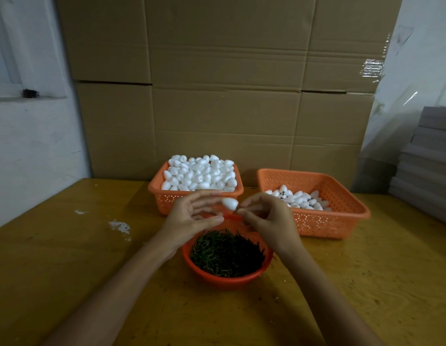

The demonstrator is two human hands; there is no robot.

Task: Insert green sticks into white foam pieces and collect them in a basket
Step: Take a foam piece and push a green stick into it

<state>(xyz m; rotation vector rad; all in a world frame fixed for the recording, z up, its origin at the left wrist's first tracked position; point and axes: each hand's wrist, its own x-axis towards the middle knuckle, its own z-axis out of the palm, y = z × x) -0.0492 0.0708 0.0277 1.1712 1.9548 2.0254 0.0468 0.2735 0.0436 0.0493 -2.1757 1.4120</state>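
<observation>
My left hand (192, 216) holds a white egg-shaped foam piece (229, 204) at its fingertips, above the round red plastic bowl (217, 280) of short green sticks (226, 255) on the yellow wooden desk (92, 258). My right hand (266, 216) is curled, its fingertips pinched just beside the foam's tip; I cannot tell whether they hold a stick. Behind, one orange perforated basket (162, 198) is heaped with foam pieces, and another (336, 221) holds a few.
</observation>
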